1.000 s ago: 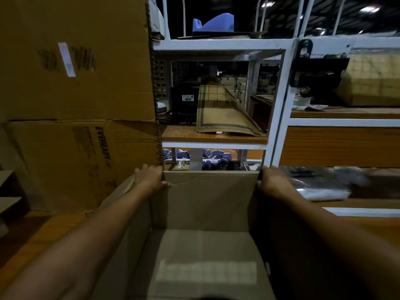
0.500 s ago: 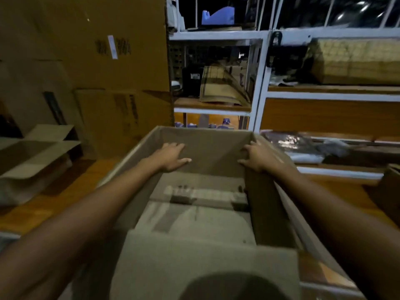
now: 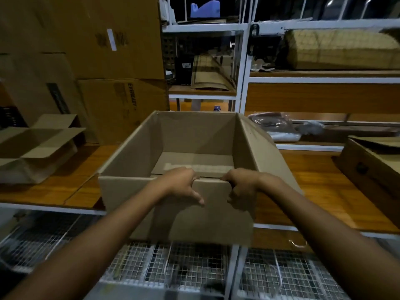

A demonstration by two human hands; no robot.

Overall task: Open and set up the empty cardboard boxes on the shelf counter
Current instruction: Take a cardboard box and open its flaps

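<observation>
Gripping near rim of cardboard box point(image 3: 194, 133) w/ left hand point(image 3: 181, 184), fingers point(image 3: 186, 172) curled over it, thumb outside; same w/ right hand point(image 3: 242, 186). Sitting centre on worktop point(image 3: 320, 187), front overhanging. Prob. handling light, empty, walls flexing; gripping at rim suiting. Vs 0.5 s ago: shifting from far wall to near rim.

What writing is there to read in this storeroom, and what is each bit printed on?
"EVEREADY": printed sideways on the lower brown carton behind the open box.
Too blurred to read: dark print on the upper carton beside its white tape strip.
Too small to read: white sticker on the black item on the shelf.
</observation>
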